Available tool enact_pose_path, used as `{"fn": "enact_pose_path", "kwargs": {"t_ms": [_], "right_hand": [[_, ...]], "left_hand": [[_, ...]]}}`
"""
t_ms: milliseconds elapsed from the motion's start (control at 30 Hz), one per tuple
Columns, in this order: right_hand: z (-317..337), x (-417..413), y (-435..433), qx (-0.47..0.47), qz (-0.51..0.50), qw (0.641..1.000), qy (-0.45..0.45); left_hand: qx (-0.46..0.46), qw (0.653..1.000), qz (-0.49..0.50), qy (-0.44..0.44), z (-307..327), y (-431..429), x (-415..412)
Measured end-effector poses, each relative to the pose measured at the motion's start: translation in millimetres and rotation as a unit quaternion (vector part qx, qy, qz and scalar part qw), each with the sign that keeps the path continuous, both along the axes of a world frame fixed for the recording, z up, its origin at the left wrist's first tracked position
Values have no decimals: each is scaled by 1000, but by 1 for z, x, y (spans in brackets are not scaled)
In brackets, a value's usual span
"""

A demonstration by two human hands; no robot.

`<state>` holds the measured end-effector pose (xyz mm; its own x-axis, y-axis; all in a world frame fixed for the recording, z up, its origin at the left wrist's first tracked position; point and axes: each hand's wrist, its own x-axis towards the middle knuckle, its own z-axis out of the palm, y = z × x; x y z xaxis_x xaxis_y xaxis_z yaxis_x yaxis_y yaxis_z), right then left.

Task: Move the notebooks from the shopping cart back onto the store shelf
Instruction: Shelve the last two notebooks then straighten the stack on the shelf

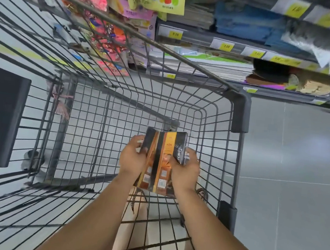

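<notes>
Notebooks (161, 156) at lower centre, clasped by left grip (131, 159) and right grip (186, 170) curled round their sides, inside cart (240, 112)

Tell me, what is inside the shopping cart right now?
A bundle of notebooks, gripped by the left hand and right hand. The bundle hides the cart bottom beneath it.

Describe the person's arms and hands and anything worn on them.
The left arm and right arm are bare to the picture's edge: no sleeves show. The left hand and right hand wear no gloves. No watch or bracelet shows at either wrist, and no ring on the visible fingers.
</notes>
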<state>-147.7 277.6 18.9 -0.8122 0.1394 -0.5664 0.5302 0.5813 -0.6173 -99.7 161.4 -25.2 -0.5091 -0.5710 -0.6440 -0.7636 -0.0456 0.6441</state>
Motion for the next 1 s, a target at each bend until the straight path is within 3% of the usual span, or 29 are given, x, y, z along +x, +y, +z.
{"fn": "enact_pose_path", "kwargs": {"t_ms": [133,267,567,1000], "right_hand": [[30,1,-12,-114,21,993,-22],[70,2,-24,-186,45,981,-27],[179,-45,8,-255,114,960,11],[265,-152,169,-336,0,942,-15]], "left_hand": [[65,983,170,32,38,-20,14],[47,957,273,84,91,-39,20],[-16,940,279,196,214,-37,18],[69,943,223,237,314,83,-89]]}}
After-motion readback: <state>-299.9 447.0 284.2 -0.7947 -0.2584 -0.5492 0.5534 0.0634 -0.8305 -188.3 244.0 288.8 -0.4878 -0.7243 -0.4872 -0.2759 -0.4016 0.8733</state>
